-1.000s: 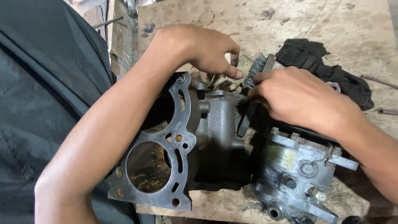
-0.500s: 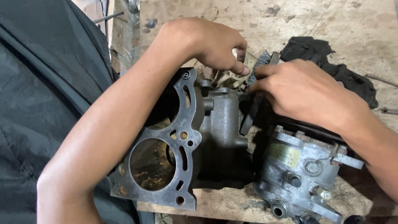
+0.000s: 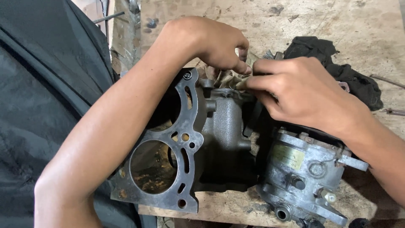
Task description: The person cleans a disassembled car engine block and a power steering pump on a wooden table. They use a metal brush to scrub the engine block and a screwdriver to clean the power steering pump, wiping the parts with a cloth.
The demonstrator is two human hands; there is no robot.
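A dark cast engine block [image 3: 219, 139] with two round bores lies on its side on a worn wooden bench [image 3: 337, 21]. My left hand [image 3: 211, 42] reaches over the block's flat gasket face [image 3: 168, 169], its fingertips pinched on a small part at the block's top far edge. My right hand [image 3: 299, 90] meets it there, thumb and forefinger pinching the same spot. What the fingers grip is mostly hidden. A grey metal compressor-like unit [image 3: 303, 177] sits against the block's right side, under my right wrist.
A black greasy rag [image 3: 337, 67] lies behind my right hand. Thin metal rods [image 3: 388, 80] rest at the bench's right edge. A gap with bolts and scrap [image 3: 126, 29] runs along the bench's left side, next to my dark shirt [image 3: 42, 105].
Both hands have closed in together at the top of the block; my right hand slid left, covering the small dark tool seen earlier. The block has not moved.
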